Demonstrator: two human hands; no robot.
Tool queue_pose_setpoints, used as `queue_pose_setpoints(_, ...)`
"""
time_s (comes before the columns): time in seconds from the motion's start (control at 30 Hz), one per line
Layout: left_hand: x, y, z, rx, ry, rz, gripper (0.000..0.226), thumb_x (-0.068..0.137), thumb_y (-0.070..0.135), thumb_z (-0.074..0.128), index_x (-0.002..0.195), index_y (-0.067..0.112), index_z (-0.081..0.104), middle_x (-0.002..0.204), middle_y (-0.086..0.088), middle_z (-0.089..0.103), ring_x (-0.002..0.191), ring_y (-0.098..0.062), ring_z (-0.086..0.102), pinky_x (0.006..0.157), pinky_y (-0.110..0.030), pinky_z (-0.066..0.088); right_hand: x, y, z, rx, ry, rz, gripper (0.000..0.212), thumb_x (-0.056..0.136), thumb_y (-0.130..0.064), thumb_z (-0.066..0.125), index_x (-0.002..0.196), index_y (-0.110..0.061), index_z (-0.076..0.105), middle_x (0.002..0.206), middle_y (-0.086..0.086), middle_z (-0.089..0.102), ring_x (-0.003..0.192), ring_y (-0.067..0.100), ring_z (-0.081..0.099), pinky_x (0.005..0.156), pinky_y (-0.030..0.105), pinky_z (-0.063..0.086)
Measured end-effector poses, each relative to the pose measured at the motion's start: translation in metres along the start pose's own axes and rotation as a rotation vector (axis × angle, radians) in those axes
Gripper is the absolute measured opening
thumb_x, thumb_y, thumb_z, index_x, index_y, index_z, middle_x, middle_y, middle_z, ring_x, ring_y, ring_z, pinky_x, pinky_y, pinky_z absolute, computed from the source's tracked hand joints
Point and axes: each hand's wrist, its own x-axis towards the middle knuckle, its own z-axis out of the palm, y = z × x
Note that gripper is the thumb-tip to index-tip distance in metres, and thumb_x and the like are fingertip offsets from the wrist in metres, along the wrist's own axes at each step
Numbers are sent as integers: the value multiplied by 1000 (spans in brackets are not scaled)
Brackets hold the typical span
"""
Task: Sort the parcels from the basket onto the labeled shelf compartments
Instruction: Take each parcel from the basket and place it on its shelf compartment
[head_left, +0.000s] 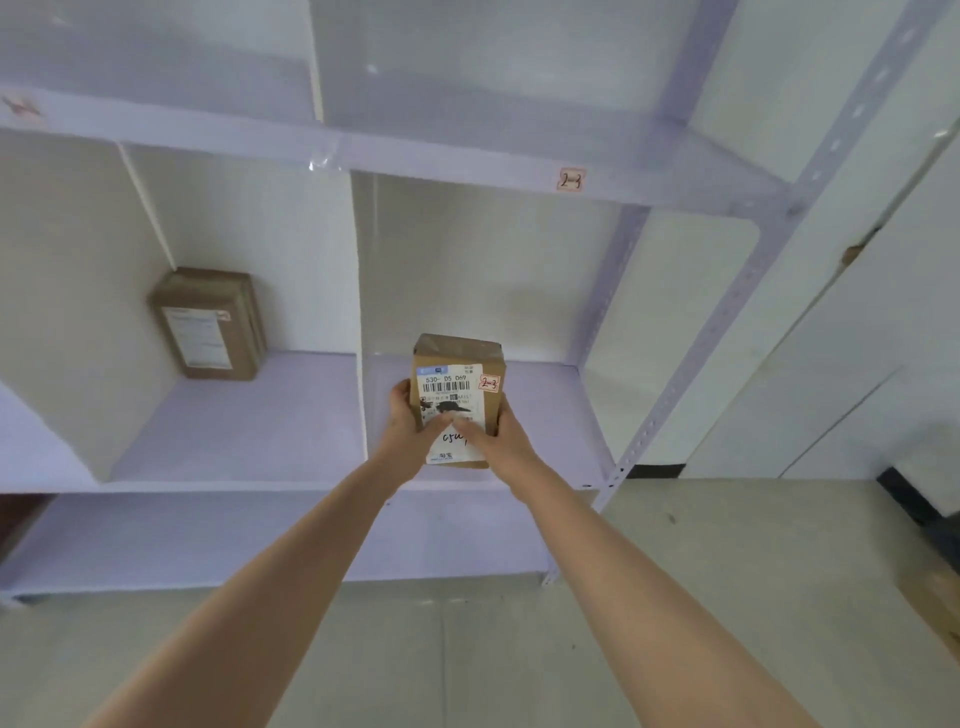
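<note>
Both hands clamp the parcel (457, 374) from either side: the left hand (410, 415) wraps its left edge and the right hand (498, 436) its lower right edge, with both thumbs lying across the white shipping label. It is held upright at the mouth of the right-hand compartment (545, 415), low over the lilac floor. Whether its bottom edge touches the floor, I cannot tell.

A pink sticker (489, 384) on the parcel reads 2-3, matching the tag (570, 180) on the shelf edge overhead. That tag sits between two tiers, so the main risk is a misread. If it names the tier above, this compartment is the wrong one.

Set down this near the front lip, the tall, narrow box could tip outward as the hands let go, so it probably needs pushing deeper. Drifting left could catch a corner on the white divider (358, 312). Beyond that divider, another parcel (208, 325) stands well apart against the back wall.
</note>
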Motion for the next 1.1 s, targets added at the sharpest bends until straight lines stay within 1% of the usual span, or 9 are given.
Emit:
queue_pose_setpoints(0.13, 20, -57, 0, 40, 81, 115, 54, 91, 2, 60, 136, 6, 30, 115, -1, 57, 104, -16, 58, 85, -26, 47, 28, 45, 17, -52, 28, -87, 60, 80, -35, 75, 132, -28, 46, 116, -12, 68, 103, 11, 67, 90, 33, 54)
queue_pose_setpoints(0.23, 32, -91, -1, 38, 120, 153, 52, 91, 6, 61, 134, 11, 32, 121, -3, 58, 108, -18, 58, 93, -34, 49, 47, 70, 30, -87, 44, -140, 54, 83, -30, 74, 130, -27, 46, 113, -11, 68, 102, 13, 66, 88, 31, 53)
queue_pose_setpoints(0.4, 52, -132, 1, 80, 137, 176, 54, 91, 5, 60, 136, 9, 31, 120, -2, 58, 112, -20, 57, 96, -35, 47, 72, 113, 44, -89, 74, -173, 56, 83, -30, 75, 131, -25, 46, 117, -8, 67, 108, 16, 65, 94, 34, 51)
queue_pose_setpoints(0.5, 56, -157, 2, 78, 177, 160, 54, 90, 4, 60, 135, 12, 31, 111, 6, 59, 107, -19, 59, 98, -43, 47, 72, 130, 51, -72, 91, -214, 57, 85, -24, 73, 133, -28, 42, 113, -12, 64, 102, 11, 63, 80, 17, 47)
queue_pose_setpoints(0.6, 56, -163, 4, 66, 201, 151, 51, 91, 4, 59, 132, 13, 30, 108, 8, 59, 106, -19, 59, 98, -47, 48, 73, 134, 53, -71, 89, -247, 63, 86, -23, 73, 137, -28, 38, 116, -13, 63, 103, 10, 60, 76, 14, 43)
queue_pose_setpoints(0.67, 56, -162, 5, 58, 201, 147, 51, 92, 4, 58, 133, 11, 30, 111, 5, 58, 104, -18, 58, 97, -46, 48, 74, 133, 53, -67, 82, -243, 68, 86, -24, 73, 142, -25, 34, 118, -12, 60, 104, 10, 57, 77, 14, 42)
queue_pose_setpoints(0.87, 57, -161, 5, 81, 207, 132, 52, 92, 8, 59, 135, 13, 30, 121, -3, 59, 109, -20, 58, 95, -40, 49, 76, 131, 52, -77, 78, -238, 72, 87, -19, 72, 145, -20, 29, 131, -2, 59, 110, 12, 56, 92, 22, 43)
queue_pose_setpoints(0.97, 58, -160, 5, 104, 213, 132, 52, 92, 9, 59, 136, 13, 31, 121, -3, 59, 109, -21, 58, 92, -35, 48, 77, 130, 51, -78, 75, -235, 67, 87, -17, 72, 141, -21, 32, 122, -7, 60, 108, 12, 57, 87, 19, 43)
queue_pose_setpoints(1.1, 58, -157, 5, 118, 230, 128, 51, 92, 8, 60, 135, 11, 33, 119, -4, 58, 106, -20, 57, 83, -29, 45, 76, 129, 52, -87, 72, -244, 63, 88, -15, 70, 139, -23, 33, 120, -7, 60, 108, 12, 58, 83, 15, 43)
